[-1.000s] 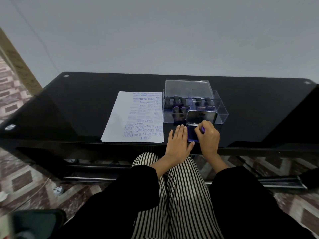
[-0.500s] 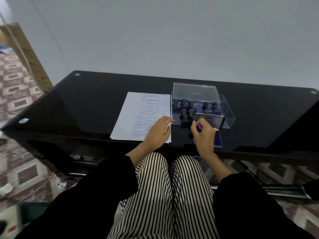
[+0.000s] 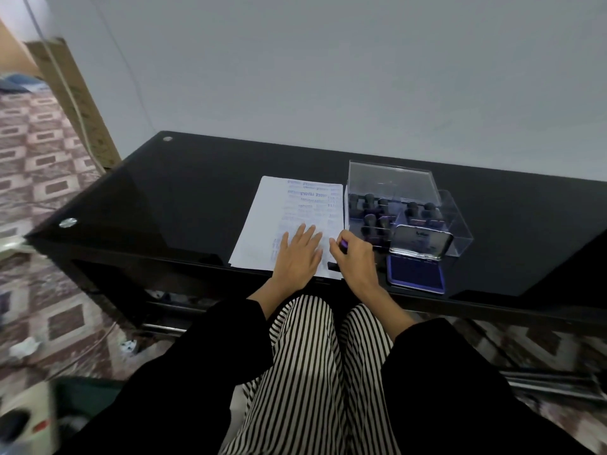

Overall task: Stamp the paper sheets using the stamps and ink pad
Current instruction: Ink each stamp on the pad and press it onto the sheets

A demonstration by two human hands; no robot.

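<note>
The left hand [image 3: 300, 256] is lying flat on the paper sheets [image 3: 262, 224], fingers straight and slightly spread, palm pressing the near right part of the top sheet. Just beside it, the right hand [image 3: 354, 262] is curling its fingers round a small stamp [image 3: 343, 246]; only a purple bit of the stamp is showing between thumb and forefinger, over the right edge of the sheets. The hand is hiding the stamp's face, so I cannot tell whether it is touching the paper. Blue stamped lines are running across the far and right parts of the top sheet.

The sheets are lying on a black glass table [image 3: 164, 198], close to its near edge. Touching their right side, a clear plastic box [image 3: 460, 224] is standing with its lid tilted up at the back, and dark-handled stamps [image 3: 369, 221] are standing upright inside it. In front of the box, the ink pad [image 3: 415, 274] is sitting open near the table's edge, its blue pad showing and its metal lid [image 3: 422, 241] leaning back against the box. The right hand is sitting between the sheets and the ink pad.

Black sleeves [image 3: 443, 372] and striped trousers [image 3: 305, 372] are filling the foreground. A patterned tile floor [image 3: 39, 152] is spreading out to the left, where a cardboard panel [image 3: 75, 96] is leaning against the wall.
</note>
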